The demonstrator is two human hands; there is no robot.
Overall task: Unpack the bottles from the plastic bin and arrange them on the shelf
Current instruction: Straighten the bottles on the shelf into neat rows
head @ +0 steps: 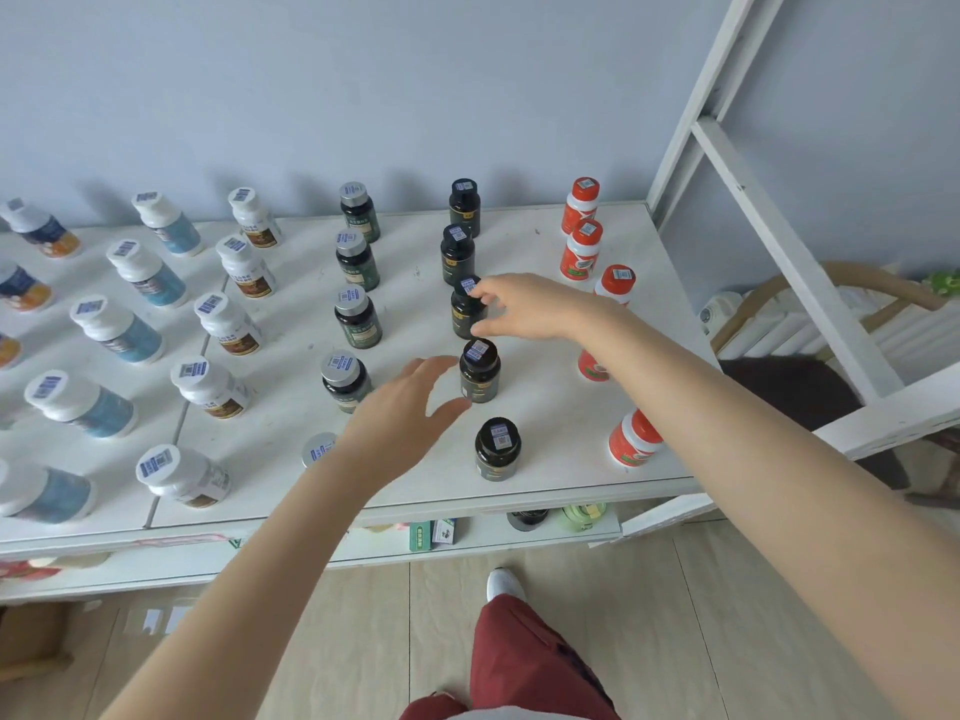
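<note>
head view: the shelf point(550, 439) carries bottles standing upright in columns that run from its front edge back to the wall. the column that matters now is the black one, five bottles with barcode stickers on their caps.

the right hand point(524, 309) reaches in from the right. its index finger and thumb curve round the third black bottle point(466, 317), index at the cap and thumb lower on the body. it reads as a light pinch, though how firm it is cannot be told. that bottle stands on the shelf with its long axis vertical, directly left of the palm, so any shift of it belongs to this hand.

the left hand point(410, 402) is spread and holds nothing, fingers relaxed. it sits just left of the fourth black bottle point(479, 374), one place nearer the front edge. its thumb tip is close to that bottle's base, but whether it touches cannot be told. each hand thus has its own nearest bottle, one from either side of the column.

the right forearm crosses above the red bottles point(582, 252) and hides part of that column. a low pull back could clip one. the silver-capped bottles point(357, 324) stand well apart to the left.

the plastic bin is not in view. with so many bottles already standing, the work looks close to done.
</note>
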